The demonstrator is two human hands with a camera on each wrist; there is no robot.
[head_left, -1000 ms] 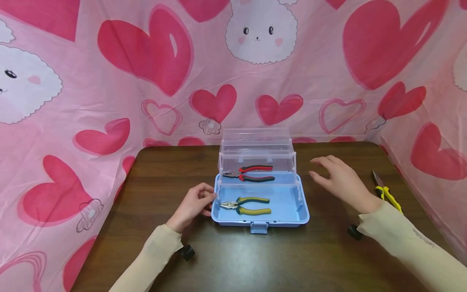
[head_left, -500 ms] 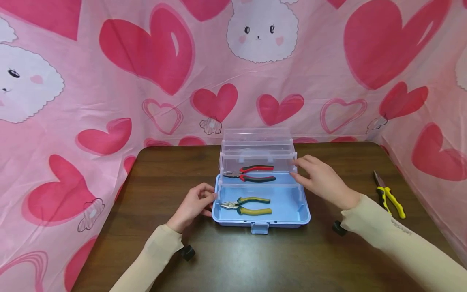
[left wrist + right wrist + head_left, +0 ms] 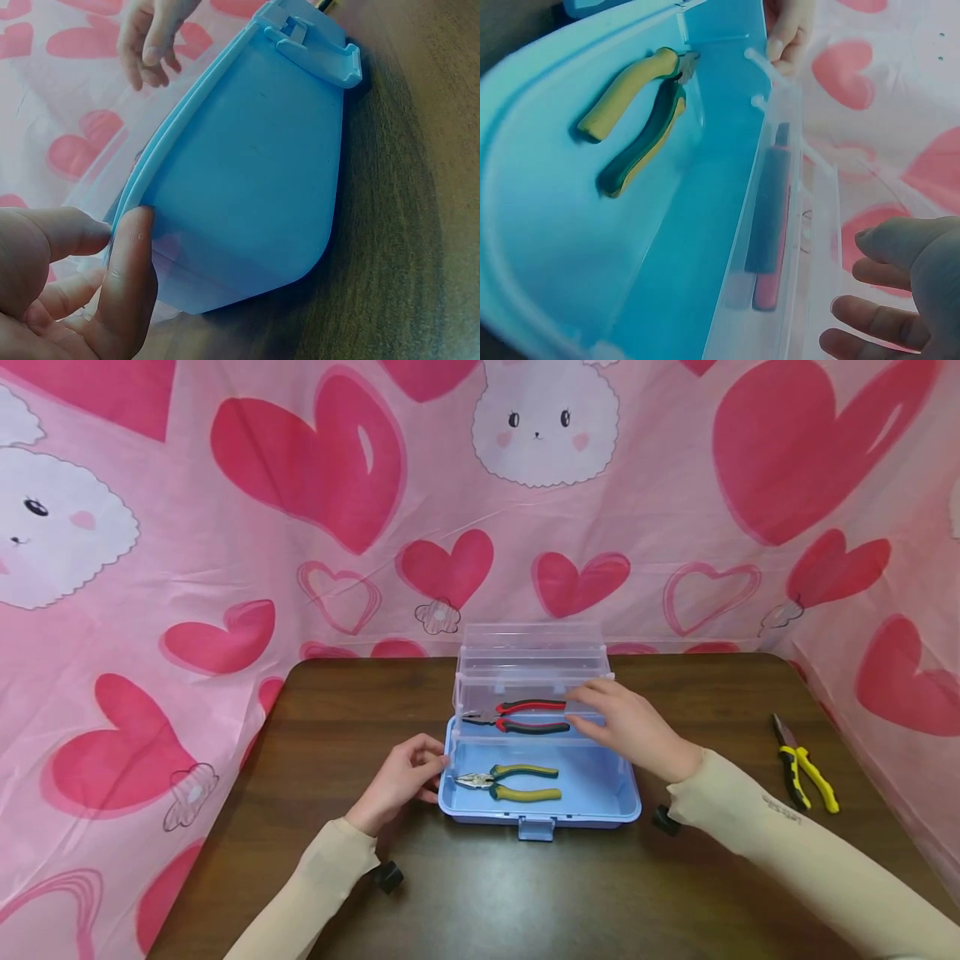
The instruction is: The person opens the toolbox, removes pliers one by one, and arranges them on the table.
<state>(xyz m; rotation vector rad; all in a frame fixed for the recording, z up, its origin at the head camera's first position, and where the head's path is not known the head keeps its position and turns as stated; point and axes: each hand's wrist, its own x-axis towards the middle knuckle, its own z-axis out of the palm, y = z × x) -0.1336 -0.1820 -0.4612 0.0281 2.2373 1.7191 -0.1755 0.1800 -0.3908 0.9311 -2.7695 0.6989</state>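
Table (image 3: 487, 893): dark brown, wood-grained, glossy; rounded far corners; extends left of the left hand (image 3: 401, 777) and right of the right hand (image 3: 622, 720). Directly upon it: box (image 3: 592, 785), blue, open, flat on its base, immediately right of the left hand; pliers (image 3: 789, 750), yellow and black, well right of the right hand, tips pointing away, handles spread.

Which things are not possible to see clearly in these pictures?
Left wrist view: inside of the blue toolbox, hidden by its wall.
Right wrist view: red-and-black pliers, blurred behind the translucent tray.
Right wrist view: left hand, cut off by the top edge.
Head view: sleeve lettering, too small.
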